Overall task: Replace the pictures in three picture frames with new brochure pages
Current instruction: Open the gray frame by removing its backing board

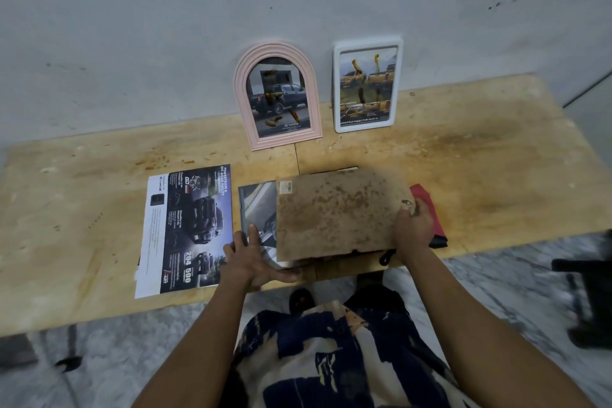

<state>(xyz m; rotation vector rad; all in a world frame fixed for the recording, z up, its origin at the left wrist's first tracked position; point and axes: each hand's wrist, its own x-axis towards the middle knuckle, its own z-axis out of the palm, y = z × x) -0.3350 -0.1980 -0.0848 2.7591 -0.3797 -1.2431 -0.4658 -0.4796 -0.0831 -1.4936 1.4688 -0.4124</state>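
A stained brown backing board (pixel 337 215) is lifted over the third picture frame, which lies flat at the table's near edge. My right hand (pixel 414 225) grips the board's right edge. My left hand (pixel 255 258) lies spread, fingers apart, on a brochure page (pixel 258 209) in the frame's left part. A loose brochure page (pixel 188 228) with dark trucks lies to the left. A pink arched frame (pixel 278 96) and a white rectangular frame (pixel 366 84) lean upright against the wall, each holding a truck picture.
The wooden table (pixel 480 159) is worn and stained. A red and black object (pixel 430 219) lies under my right hand's side. A dark stand (pixel 586 301) is on the floor at the right. The grey wall (pixel 165 26) closes the back.
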